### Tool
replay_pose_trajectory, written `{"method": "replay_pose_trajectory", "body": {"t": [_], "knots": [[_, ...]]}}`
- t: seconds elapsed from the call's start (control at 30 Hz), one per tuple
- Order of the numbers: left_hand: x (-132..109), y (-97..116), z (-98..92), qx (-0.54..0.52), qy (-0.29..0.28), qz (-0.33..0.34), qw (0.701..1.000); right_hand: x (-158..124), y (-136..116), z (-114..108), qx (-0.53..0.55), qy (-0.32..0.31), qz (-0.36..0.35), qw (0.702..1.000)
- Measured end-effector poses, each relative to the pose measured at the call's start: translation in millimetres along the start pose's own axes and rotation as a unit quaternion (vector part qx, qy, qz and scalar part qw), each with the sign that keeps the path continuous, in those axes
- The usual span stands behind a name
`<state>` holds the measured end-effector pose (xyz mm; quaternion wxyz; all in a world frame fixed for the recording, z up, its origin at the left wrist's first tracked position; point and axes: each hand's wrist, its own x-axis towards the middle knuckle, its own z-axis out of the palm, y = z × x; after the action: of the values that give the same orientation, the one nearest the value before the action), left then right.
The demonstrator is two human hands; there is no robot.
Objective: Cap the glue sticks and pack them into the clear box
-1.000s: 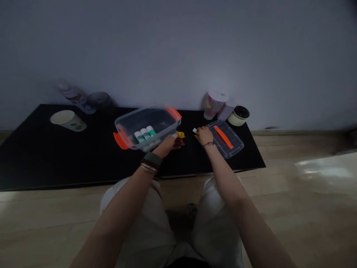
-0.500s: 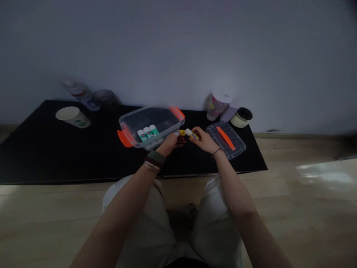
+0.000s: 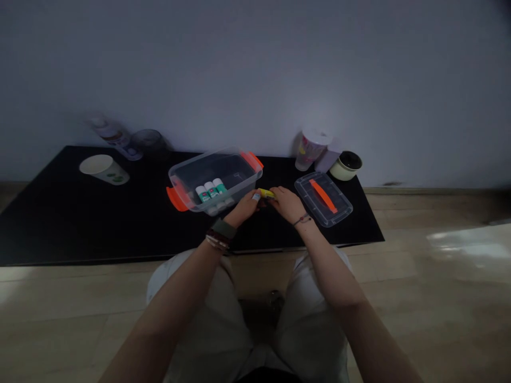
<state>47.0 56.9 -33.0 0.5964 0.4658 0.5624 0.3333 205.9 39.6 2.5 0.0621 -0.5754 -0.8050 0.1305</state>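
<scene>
My left hand is closed around a glue stick whose white end shows at the fingertips. A yellow glue stick spans the gap to my right hand, whose fingers grip it from the right. The hands are nearly touching, just off the front right corner of a clear plastic box with orange clips. Inside that box, several teal glue sticks with white caps lie side by side. How many yellow sticks the fingers cover, I cannot tell.
A clear lid with an orange handle lies right of my hands. Behind it stand a patterned cup and a cream pot. To the left are a paper cup, a bottle and a dark bowl.
My right hand has moved left towards my left hand, bringing its yellow glue stick along. The white cap seen on that stick is now out of sight. The box and lid stay put.
</scene>
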Motion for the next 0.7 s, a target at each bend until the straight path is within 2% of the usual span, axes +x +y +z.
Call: {"method": "replay_pose_trajectory", "body": {"t": [0.17, 0.37, 0.53, 0.7], "knots": [[-7.4, 11.9, -7.5, -0.031, 0.007, 0.010, 0.999, -6.5, -3.0, -9.9, 0.005, -0.021, 0.004, 1.000], [-14.6, 20.1, -11.1, -0.154, -0.016, 0.045, 0.987, -13.0, -20.3, -10.7, -0.011, -0.040, -0.054, 0.998], [-20.9, 21.3, -3.0, -0.200, -0.057, 0.039, 0.977, -12.3, -38.7, -3.9, -0.068, -0.057, -0.007, 0.996], [-27.6, 24.2, 0.9, -0.223, -0.075, 0.049, 0.971, -15.6, -50.4, -3.5, -0.093, -0.040, 0.033, 0.994]]}}
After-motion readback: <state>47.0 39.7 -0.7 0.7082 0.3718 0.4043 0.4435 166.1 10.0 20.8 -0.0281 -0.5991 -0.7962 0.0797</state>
